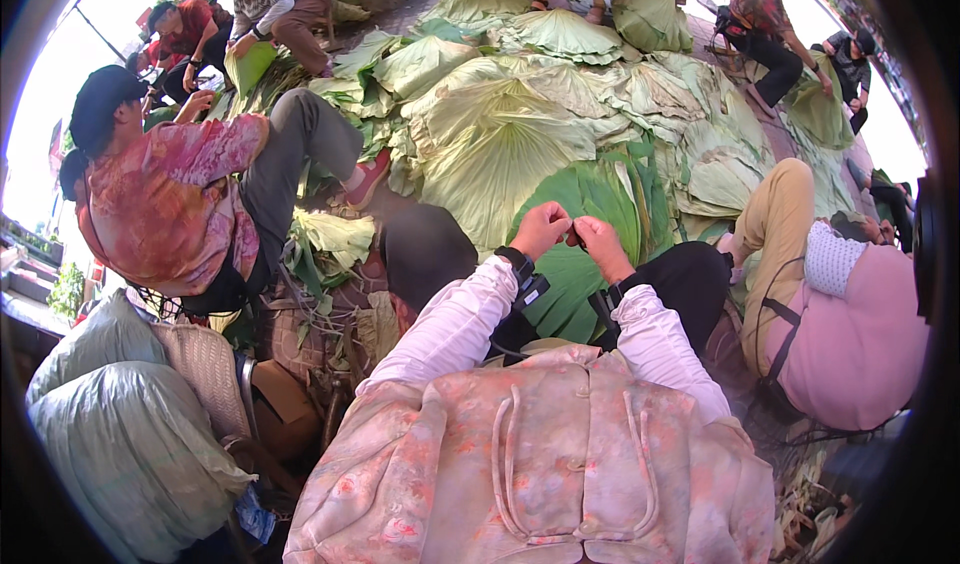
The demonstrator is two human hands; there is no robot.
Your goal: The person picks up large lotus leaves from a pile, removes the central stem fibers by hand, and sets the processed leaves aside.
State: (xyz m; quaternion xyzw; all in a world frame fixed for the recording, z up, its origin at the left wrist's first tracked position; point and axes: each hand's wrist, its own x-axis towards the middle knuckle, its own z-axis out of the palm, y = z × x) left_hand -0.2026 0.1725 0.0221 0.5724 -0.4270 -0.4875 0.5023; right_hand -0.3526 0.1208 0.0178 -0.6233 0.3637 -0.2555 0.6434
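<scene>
My left hand (541, 230) and my right hand (602, 247) meet in front of me, fingertips pinched close together. A small dark piece (577, 240) shows at the fingertips of my right hand, too small to name. Whether my left fingers grip it too is hidden. Below both hands, a folded green lotus leaf (562, 286) lies across my lap between my knees. Its layered edges (634, 196) fan out behind my right hand. Just past it spreads a large, paler, wilted lotus leaf (502, 159).
A broad heap of wilted lotus leaves (592, 95) covers the ground ahead. People sit close on my left (172, 189) and right (847, 324), with others around the heap. Stuffed plastic sacks (135, 444) and a wicker chair back (202, 376) stand at left.
</scene>
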